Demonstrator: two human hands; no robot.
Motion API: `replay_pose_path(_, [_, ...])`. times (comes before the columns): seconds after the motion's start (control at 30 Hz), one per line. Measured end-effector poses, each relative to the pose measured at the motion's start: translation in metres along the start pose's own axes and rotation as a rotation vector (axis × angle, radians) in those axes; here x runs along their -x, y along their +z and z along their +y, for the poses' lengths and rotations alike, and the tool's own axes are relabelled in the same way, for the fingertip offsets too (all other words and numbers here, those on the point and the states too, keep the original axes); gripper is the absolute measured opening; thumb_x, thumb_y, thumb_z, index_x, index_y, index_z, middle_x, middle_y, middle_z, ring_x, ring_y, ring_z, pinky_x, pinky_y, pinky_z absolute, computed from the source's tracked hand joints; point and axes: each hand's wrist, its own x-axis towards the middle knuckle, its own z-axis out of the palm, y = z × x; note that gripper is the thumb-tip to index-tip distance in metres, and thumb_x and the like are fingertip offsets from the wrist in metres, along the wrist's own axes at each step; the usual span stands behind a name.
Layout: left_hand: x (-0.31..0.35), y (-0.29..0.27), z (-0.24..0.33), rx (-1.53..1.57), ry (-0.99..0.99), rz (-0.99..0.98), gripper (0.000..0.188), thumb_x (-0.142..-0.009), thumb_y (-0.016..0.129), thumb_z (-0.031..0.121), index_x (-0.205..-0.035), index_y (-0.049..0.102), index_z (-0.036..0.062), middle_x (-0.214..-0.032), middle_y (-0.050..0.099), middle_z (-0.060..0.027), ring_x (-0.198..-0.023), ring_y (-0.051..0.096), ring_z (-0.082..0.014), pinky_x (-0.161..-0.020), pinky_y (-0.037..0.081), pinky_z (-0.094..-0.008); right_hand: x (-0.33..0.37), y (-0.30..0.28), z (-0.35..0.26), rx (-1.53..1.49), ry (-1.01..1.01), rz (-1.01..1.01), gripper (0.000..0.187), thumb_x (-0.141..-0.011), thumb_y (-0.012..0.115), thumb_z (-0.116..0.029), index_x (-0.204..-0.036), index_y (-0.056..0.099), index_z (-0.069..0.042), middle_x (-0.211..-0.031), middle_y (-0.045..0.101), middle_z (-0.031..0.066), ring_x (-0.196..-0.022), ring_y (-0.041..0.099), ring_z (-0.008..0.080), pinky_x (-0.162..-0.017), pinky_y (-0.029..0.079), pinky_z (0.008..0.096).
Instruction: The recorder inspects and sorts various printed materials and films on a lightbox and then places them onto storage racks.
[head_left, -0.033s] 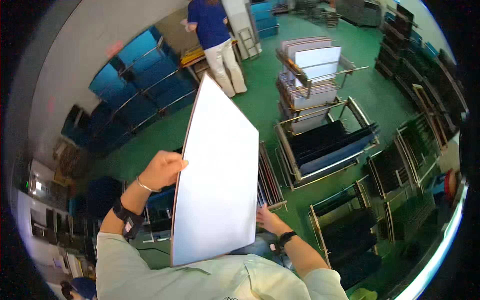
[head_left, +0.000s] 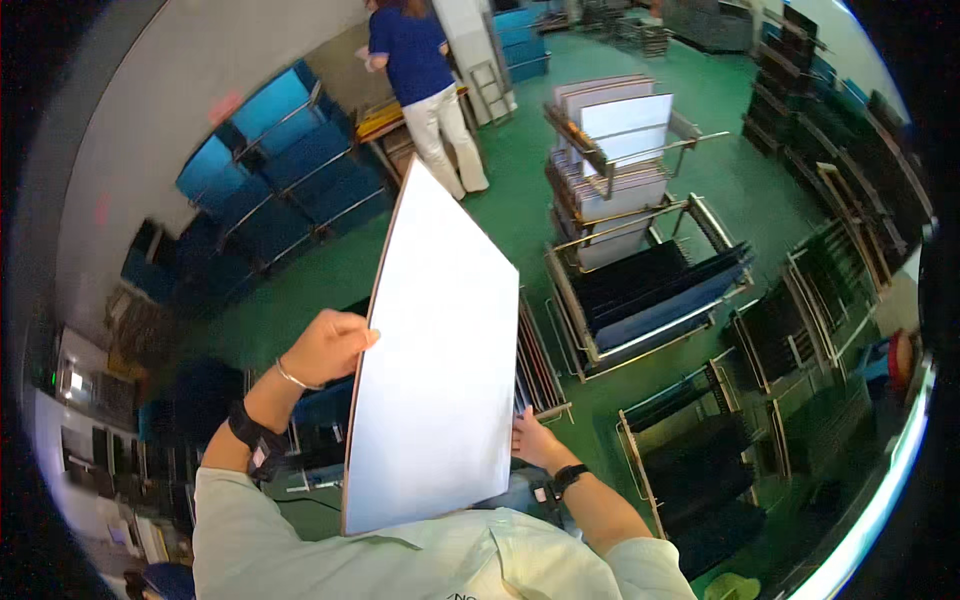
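A large white flat panel [head_left: 440,350] with a thin brown edge stands tilted upright in front of my chest. My left hand [head_left: 330,350] grips its left edge, with the thumb on the white face and the other fingers behind. Lower down, at the right edge, my right hand [head_left: 535,438] holds the panel; its fingertips are partly hidden there.
Ahead on the right, a rack [head_left: 625,205] carries upright white panels. Beside it is a metal-framed rack [head_left: 665,340] with dark sheets. Blue bins [head_left: 275,105] line the left wall. A person [head_left: 420,80] in a blue top stands beyond the panel. More racks [head_left: 690,450] fill the right.
The view has shifted slightly, so the racks and the person appear a little further left. Both hands stay on the panel.
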Motion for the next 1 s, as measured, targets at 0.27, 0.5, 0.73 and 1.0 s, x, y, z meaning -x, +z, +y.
replay_pose_path(0.27, [-0.052,0.013,-0.013,-0.332,0.355,-0.268,0.032,-0.091,0.047,0.023,-0.069,0.055,0.0027,-0.055,0.048,0.0018,-0.051,0.045,-0.0052,-0.046,0.034,-0.0196,0.11,-0.029,-0.032,-0.604,-0.882,0.4,0.046,-0.092,0.038,-0.041,-0.101,0.055,0.0,-0.101,0.059,0.0096,-0.098,0.053,0.0208,-0.091,0.038,0.0338])
replay_pose_path(0.5, [-0.181,0.176,-0.028,0.473,0.198,-0.33,0.047,-0.092,0.036,0.046,-0.103,0.054,0.0043,-0.084,0.056,0.0024,-0.075,0.053,-0.0076,-0.068,0.044,-0.0211,0.254,-0.029,-0.004,-0.653,-1.556,0.696,0.031,-0.093,0.04,-0.031,-0.09,0.057,-0.005,-0.094,0.058,0.0046,-0.092,0.051,0.0145,-0.09,0.036,0.0284])
replay_pose_path(0.73, [-0.147,0.373,0.043,0.635,0.204,-0.529,0.056,-0.089,0.042,0.049,-0.11,0.053,-0.0007,-0.103,0.057,-0.0052,-0.092,0.051,-0.0116,-0.08,0.041,-0.0246,0.338,-0.003,0.102,-0.721,-1.796,0.923,0.029,-0.093,0.041,-0.028,-0.105,0.051,-0.003,-0.107,0.054,0.0062,-0.103,0.048,0.0176,-0.092,0.036,0.0308])
replay_pose_path(1.0, [-0.027,0.549,0.088,0.428,0.23,-0.87,0.045,-0.087,0.048,0.045,-0.089,0.062,0.0024,-0.079,0.055,-0.0005,-0.072,0.047,-0.0087,-0.065,0.038,-0.0224,0.392,0.016,0.216,-0.919,-1.952,1.263,0.025,-0.094,0.039,-0.026,-0.105,0.049,-0.006,-0.104,0.052,0.004,-0.095,0.049,0.0144,-0.085,0.039,0.0294])
